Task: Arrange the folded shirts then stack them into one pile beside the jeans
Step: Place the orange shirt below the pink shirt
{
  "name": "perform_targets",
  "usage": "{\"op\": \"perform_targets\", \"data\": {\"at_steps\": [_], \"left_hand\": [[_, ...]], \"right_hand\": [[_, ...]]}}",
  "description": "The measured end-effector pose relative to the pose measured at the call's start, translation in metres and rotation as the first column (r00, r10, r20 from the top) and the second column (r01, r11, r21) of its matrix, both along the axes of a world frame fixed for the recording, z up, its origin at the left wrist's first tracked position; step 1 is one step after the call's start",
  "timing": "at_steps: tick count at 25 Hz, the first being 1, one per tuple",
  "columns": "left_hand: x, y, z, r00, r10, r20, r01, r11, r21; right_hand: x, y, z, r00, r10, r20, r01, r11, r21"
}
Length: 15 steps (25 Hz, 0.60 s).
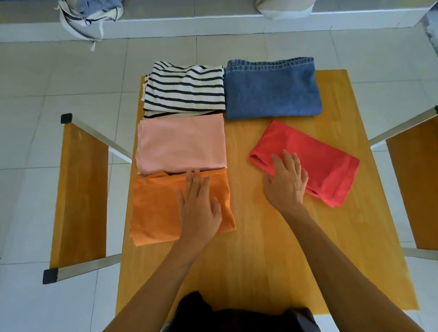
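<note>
Folded blue jeans (272, 89) lie at the far right of the wooden table (256, 253). Left of them is a striped black-and-white shirt (185, 91). A pink shirt (180, 145) sits in front of it, and an orange shirt (156, 210) lies nearest me in that column. A red shirt (322, 157) lies askew in front of the jeans. My left hand (198, 205) rests flat on the orange shirt's right part, fingers extended. My right hand (286, 179) lies flat, fingers spread, on the red shirt's near left edge. Neither hand grips anything.
Two wooden benches with metal frames flank the table, one on the left (78, 192) and one on the right (424, 179). A cloth bag (88, 12) and a grey cushion (287, 2) rest on a tiled ledge beyond. The floor is tiled.
</note>
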State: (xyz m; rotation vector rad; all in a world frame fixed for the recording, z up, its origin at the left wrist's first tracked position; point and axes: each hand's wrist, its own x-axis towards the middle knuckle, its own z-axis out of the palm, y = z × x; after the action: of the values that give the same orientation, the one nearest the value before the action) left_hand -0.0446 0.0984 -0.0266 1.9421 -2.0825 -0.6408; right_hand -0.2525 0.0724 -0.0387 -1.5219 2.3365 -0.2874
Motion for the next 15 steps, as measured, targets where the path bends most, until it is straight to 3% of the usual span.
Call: {"op": "perform_targets", "data": {"at_steps": [2, 8, 12, 15], "left_hand": [[-0.017, 0.002, 0.001, 0.997, -0.061, -0.038, 0.061, 0.998, 0.005], [-0.049, 0.013, 0.003, 0.973, -0.180, -0.147, 0.187, 0.982, 0.035], [-0.067, 0.016, 0.009, 0.937, 0.008, -0.348, 0.101, 0.950, 0.294], [-0.079, 0.018, 0.004, 0.919, 0.201, -0.338, -0.037, 0.900, 0.435]], "right_hand": [[-0.015, 0.012, -0.016, 0.993, 0.104, -0.051, -0.095, 0.983, 0.157], [-0.004, 0.051, -0.021, 0.985, 0.149, -0.085, -0.143, 0.987, 0.079], [0.011, 0.106, -0.006, 0.986, 0.160, -0.051, -0.161, 0.987, -0.025], [0.002, 0.129, 0.007, 0.995, 0.021, 0.102, -0.009, 0.993, -0.114]]}}
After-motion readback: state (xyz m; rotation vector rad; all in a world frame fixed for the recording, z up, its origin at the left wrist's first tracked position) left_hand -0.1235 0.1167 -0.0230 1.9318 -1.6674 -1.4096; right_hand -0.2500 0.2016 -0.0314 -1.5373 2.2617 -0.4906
